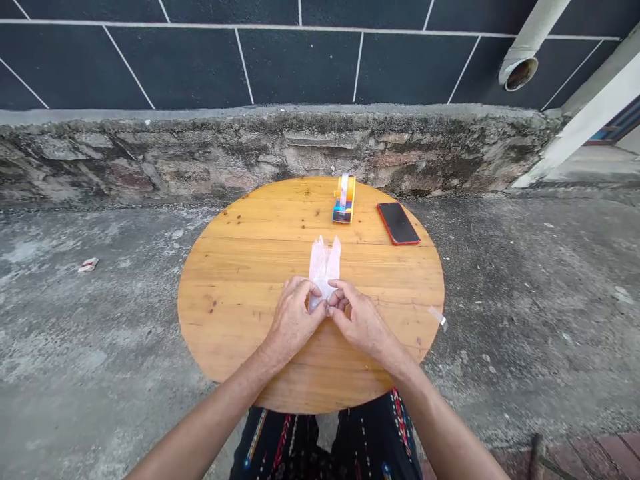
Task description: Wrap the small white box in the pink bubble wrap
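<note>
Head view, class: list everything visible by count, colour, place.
plastic bag: 1, whitish, table middle
tape dispenser: 1, yellow and blue, table's back
phone: 1, black and red, table's right
tape strip: 1, clear, table's edge
table: 1, golden, centre
litter: 1, whitish, left ground
ground: 1, grey, around table
wall: 1, dark, background
pipe: 1, pale, upper right
column: 1, white, right
paving: 1, reddish, lower right
clothing: 1, dark, bottom centre
left hand, right hand: 2, bare, at bag

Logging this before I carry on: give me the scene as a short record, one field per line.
left hand: fingertips on the pale thin plastic
right hand: fingertips at the plastic's near end
table: rounded, wooden
far side: tape dispenser, yellow and blue
right of dispenser: phone, red-edged, dark screen up
right edge: shiny strip, partly overhanging
</note>
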Demonstrator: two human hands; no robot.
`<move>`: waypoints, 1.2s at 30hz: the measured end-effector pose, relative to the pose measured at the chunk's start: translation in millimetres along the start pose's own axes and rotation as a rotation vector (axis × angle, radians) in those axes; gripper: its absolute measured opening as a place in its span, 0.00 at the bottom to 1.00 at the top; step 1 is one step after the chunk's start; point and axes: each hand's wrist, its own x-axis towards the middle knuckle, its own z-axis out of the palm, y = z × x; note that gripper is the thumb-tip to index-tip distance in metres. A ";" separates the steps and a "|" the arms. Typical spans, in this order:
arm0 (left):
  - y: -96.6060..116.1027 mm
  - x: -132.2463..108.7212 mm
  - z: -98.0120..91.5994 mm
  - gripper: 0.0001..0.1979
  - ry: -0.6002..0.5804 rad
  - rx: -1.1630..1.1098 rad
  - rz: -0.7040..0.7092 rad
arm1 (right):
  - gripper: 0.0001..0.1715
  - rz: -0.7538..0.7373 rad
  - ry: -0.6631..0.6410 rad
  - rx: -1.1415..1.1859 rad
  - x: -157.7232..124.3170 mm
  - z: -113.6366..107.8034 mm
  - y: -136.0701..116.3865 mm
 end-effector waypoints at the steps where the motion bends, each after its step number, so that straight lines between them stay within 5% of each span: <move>1: 0.0 0.0 -0.5 0.06 -0.001 0.017 0.011 | 0.21 -0.003 0.013 0.006 1.3 -3.6 1.0; 6: 1.1 0.6 -4.1 0.08 -0.003 0.079 0.067 | 0.11 -0.083 0.059 -0.116 23.0 -27.4 4.6; 16: -3.3 4.6 -6.9 0.16 -0.043 0.137 0.151 | 0.18 -0.187 -0.129 -0.587 73.8 -41.5 -0.2; 36: -13.4 7.8 -2.4 0.23 -0.091 0.107 0.218 | 0.13 -0.271 -0.319 -0.967 92.3 -44.9 -12.3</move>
